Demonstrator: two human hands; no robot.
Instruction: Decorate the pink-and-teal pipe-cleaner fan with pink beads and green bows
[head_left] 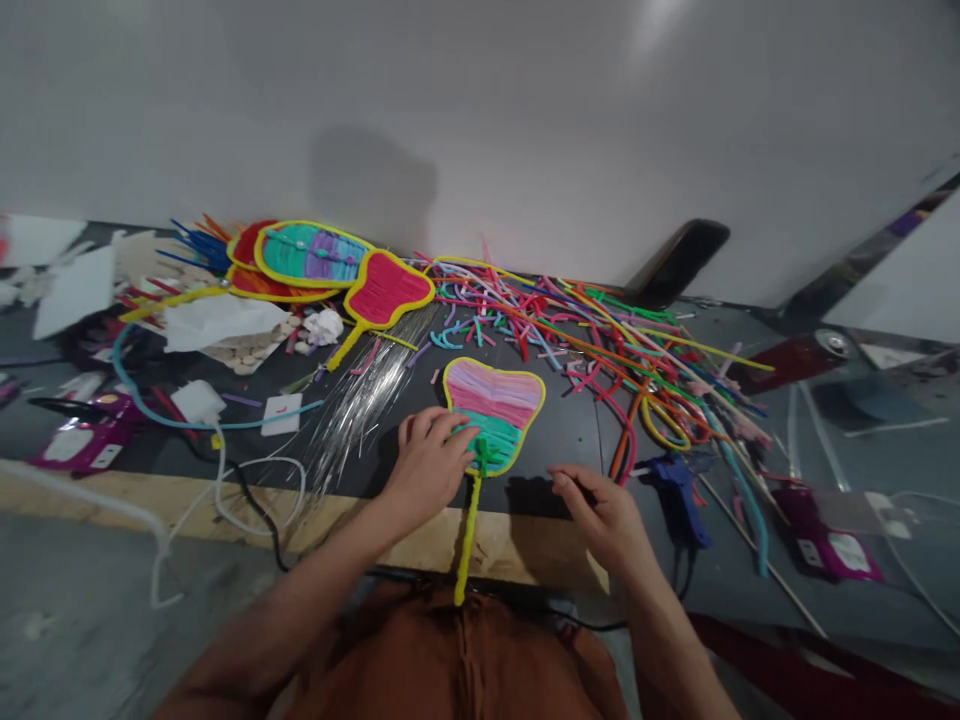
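This looks like a craft workshop: a dark table [570,430] with piles of colourful pipe cleaners [600,330], finished fans [315,255] far left, and a blue glue gun [679,495] near right.
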